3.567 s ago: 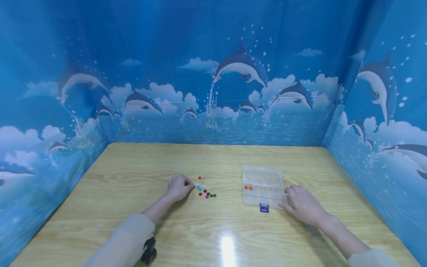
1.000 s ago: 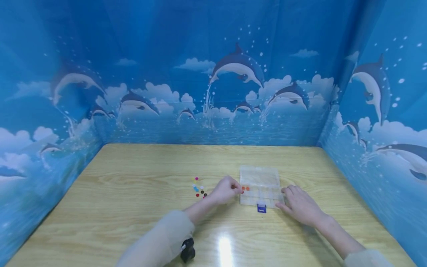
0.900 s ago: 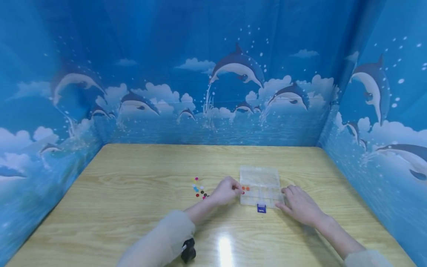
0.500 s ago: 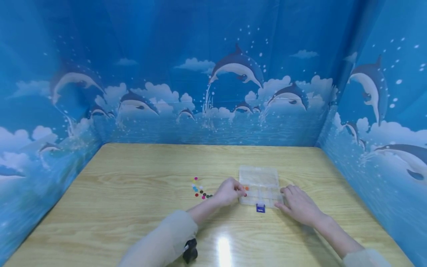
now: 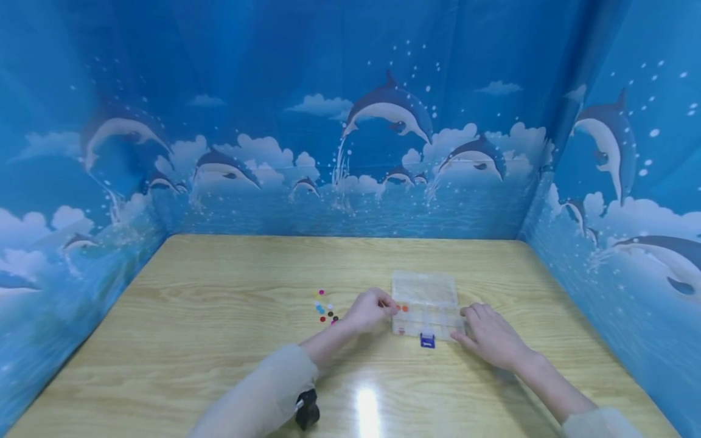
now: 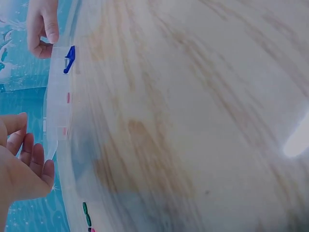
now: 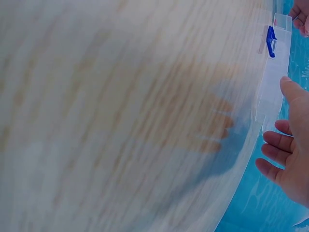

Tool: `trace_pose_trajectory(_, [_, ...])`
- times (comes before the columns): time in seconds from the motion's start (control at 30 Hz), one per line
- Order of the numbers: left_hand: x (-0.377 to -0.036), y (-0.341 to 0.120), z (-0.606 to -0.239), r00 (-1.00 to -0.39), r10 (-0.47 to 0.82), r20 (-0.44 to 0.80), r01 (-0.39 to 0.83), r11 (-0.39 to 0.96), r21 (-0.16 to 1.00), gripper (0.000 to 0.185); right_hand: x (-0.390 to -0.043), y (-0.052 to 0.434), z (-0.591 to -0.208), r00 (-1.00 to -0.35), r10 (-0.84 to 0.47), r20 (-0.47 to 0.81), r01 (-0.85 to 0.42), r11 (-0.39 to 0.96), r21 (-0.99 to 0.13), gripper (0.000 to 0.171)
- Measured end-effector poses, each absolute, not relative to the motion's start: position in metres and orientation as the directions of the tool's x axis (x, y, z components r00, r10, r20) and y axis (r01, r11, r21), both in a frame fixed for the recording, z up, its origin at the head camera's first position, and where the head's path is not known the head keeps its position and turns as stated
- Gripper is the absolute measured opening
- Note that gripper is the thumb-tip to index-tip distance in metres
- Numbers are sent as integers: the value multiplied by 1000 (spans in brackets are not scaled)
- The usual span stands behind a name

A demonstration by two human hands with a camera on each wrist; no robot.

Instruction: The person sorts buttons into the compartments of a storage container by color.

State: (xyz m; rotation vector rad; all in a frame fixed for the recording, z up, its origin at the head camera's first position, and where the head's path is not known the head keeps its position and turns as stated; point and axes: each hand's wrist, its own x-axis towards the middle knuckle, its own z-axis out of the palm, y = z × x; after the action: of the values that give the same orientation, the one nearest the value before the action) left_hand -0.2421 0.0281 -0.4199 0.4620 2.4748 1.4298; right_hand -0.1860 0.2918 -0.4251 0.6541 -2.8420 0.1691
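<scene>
A clear compartment box (image 5: 432,316) lies with its lid (image 5: 424,287) folded back and a blue latch (image 5: 428,340) at its front. My left hand (image 5: 371,311) is at the box's left edge, thumb and forefinger near each other, with nothing visible between them. Two orange discs (image 5: 404,308) are in a back-row compartment close to those fingertips. Through the front-left part shows a red disc (image 5: 401,331). At the opposite end my right hand (image 5: 491,337) touches the box with fingers and thumb; the right wrist view shows its thumb (image 7: 289,87) against the wall and the other fingers loosely spread.
Several small coloured discs (image 5: 321,311) lie loose on the wooden table (image 5: 246,280) left of the box, some hidden behind my left wrist. A dolphin-printed curtain (image 5: 263,121) encloses the table's back and sides. A black device (image 5: 307,410) hangs by the left sleeve.
My left hand came rightward from the loose discs with a red disc, which now lies in the box's front-left part. The hand has since drawn slightly back left. My right hand stayed at the box.
</scene>
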Motion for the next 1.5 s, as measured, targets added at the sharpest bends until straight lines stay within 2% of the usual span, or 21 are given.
trace_pose_trajectory(0.6, [-239,-7,-411,-942,334,14,199,527,826,6,-186,290,-423,-881,-412,234,-438,896,-70,46])
trace_pose_trajectory(0.83, [-235,-22,-406,-951,303,59,211,498,841,8,-185,292,-425,-879,-411,241,-440,895,-78,46])
trace_pose_trajectory(1.03, [-230,-35,-400,-959,281,35,171,477,862,10,-185,292,-425,-873,-418,251,-446,892,-66,46])
trace_pose_trajectory(1.5, [-236,-74,-404,-988,144,49,120,533,837,10,-184,290,-426,-865,-426,265,-455,888,-60,45])
